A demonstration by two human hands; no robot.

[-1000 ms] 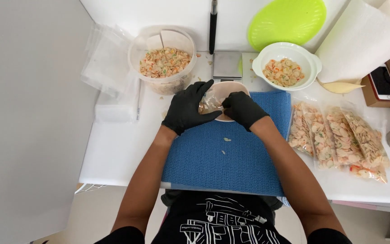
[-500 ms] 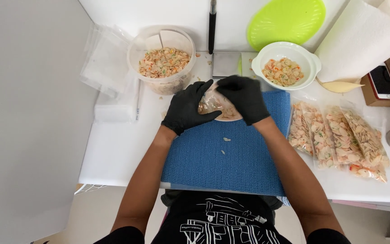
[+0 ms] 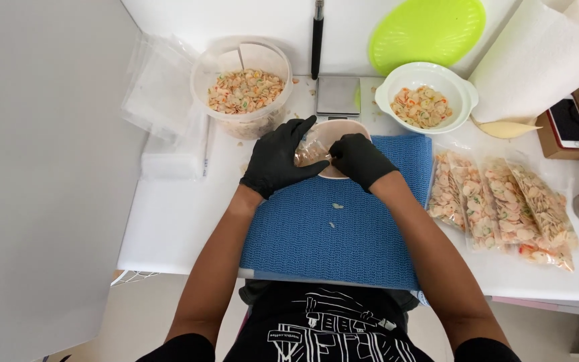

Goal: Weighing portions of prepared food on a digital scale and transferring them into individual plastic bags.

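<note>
Both my hands wear black gloves and meet over a small pale bowl (image 3: 343,129) at the far edge of a blue mat (image 3: 330,228). My left hand (image 3: 277,159) and my right hand (image 3: 360,159) together grip a small clear plastic bag (image 3: 311,153) with some multicoloured shell-shaped pasta in it, held over the bowl. Two loose pasta pieces (image 3: 336,206) lie on the mat just below my hands.
A round clear tub of pasta (image 3: 242,90) stands at the back left, a white bowl of pasta (image 3: 425,106) at the back right, a small scale (image 3: 338,95) between them. Several filled bags (image 3: 500,204) lie right of the mat. Empty bags (image 3: 162,87) are stacked left; a phone (image 3: 569,123) lies far right.
My right hand has moved back down from the far side of the bowl to the bag's right edge. My left hand has stayed on the bag.
</note>
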